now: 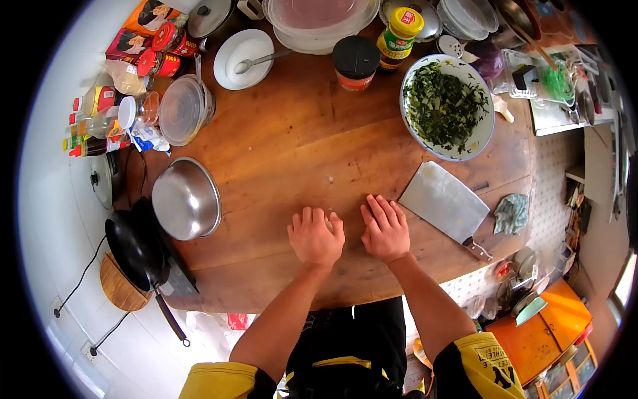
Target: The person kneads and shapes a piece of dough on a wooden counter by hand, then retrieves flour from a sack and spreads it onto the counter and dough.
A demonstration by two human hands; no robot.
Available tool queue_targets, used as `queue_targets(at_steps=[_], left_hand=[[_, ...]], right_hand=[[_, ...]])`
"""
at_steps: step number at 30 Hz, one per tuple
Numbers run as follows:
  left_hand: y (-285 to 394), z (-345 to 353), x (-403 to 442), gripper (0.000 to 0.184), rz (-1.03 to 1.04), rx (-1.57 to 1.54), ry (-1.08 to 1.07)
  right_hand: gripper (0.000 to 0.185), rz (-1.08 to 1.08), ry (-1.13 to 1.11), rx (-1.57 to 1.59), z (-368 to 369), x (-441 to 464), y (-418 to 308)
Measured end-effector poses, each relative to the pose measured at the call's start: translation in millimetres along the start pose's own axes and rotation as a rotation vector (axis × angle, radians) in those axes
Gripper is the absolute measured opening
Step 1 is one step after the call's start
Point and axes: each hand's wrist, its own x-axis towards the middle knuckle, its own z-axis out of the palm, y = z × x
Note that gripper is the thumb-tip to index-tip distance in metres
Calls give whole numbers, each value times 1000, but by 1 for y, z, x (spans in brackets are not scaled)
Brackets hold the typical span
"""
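Observation:
Both hands rest on the wooden table (pixel 286 146) near its front edge. My left hand (pixel 316 236) lies palm down with its fingers bent and somewhat apart, holding nothing. Beside it, my right hand (pixel 385 228) is flat with fingers stretched out, also empty. Just right of my right hand lies a cleaver (pixel 445 199), its dark handle toward the front right. A white bowl (pixel 483 136) of chopped green leaves (pixel 442 106) stands behind the cleaver. To the left of my left hand sits an empty steel bowl (pixel 186 198).
A black wok (pixel 133 249) is at the left edge. Farther back are a white bowl with a spoon (pixel 242 60), a black-lidded jar (pixel 355 63), a yellow-capped jar (pixel 400 36) and a lidded tub (pixel 183 110). A cloth (pixel 512 214) lies at the right.

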Motion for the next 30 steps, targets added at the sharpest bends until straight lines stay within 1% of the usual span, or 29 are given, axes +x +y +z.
queue_targets(at_steps=[2, 3, 5, 6, 7, 9, 10, 11, 13, 14, 15, 16, 18, 20, 22, 23, 25, 26, 27, 29, 30], left_hand=[[2, 3, 5, 18, 47, 102, 33], [3, 5, 9, 18, 32, 92, 36], [6, 10, 11, 19, -8, 113, 118], [7, 10, 11, 20, -59, 93, 101], [6, 10, 12, 20, -90, 73, 129], [1, 13, 7, 20, -86, -33, 160], [-3, 12, 5, 19, -64, -47, 174], [-10, 12, 3, 19, -85, -71, 201], [-21, 11, -1, 17, -52, -477, 116], [-24, 1, -2, 15, -273, -652, -40], [-40, 13, -6, 16, -276, -879, 63], [-51, 21, -10, 19, -237, -1024, 254], [-82, 25, -34, 27, -222, -823, 199], [-99, 66, -67, 35, -276, -973, 210], [-86, 46, -85, 40, -350, -1289, 83], [-81, 38, -87, 40, -338, -1320, 72], [-72, 31, -86, 42, -399, -1062, 85], [-71, 51, -79, 44, -431, -1210, 154], [-61, 57, -75, 44, -435, -1222, 168], [-61, 50, -73, 46, -432, -809, 209], [-56, 42, -76, 48, -413, -739, 275]], right_hand=[[46, -3, -7, -7, -1, 1, 0], [46, -18, -14, -13, 0, 3, 0], [46, 4, -11, 9, -2, 2, -1], [46, -12, 14, -2, -1, 2, -1], [46, -55, 17, -17, -1, 3, -2], [46, 23, 15, 38, -10, 5, -9], [43, 106, -45, 154, -18, 4, -15], [39, 334, -163, 825, -39, -3, -31], [27, 195, -590, 1163, -143, -3, -98], [21, 159, -822, 1291, -195, -2, -132], [15, -93, -856, 1439, -233, -9, -171], [15, -261, -898, 1574, -257, -13, -194], [17, -419, -944, 1763, -286, -17, -213], [19, -448, -959, 1807, -298, -21, -214], [20, -431, -963, 1809, -304, -29, -213], [21, -420, -963, 1801, -307, -32, -216], [23, -396, -975, 1774, -311, -36, -219], [24, -372, -985, 1755, -311, -37, -221], [25, -361, -1000, 1742, -310, -36, -224], [27, -348, -1052, 1713, -307, -30, -231], [28, -335, -1081, 1692, -304, -25, -234]])
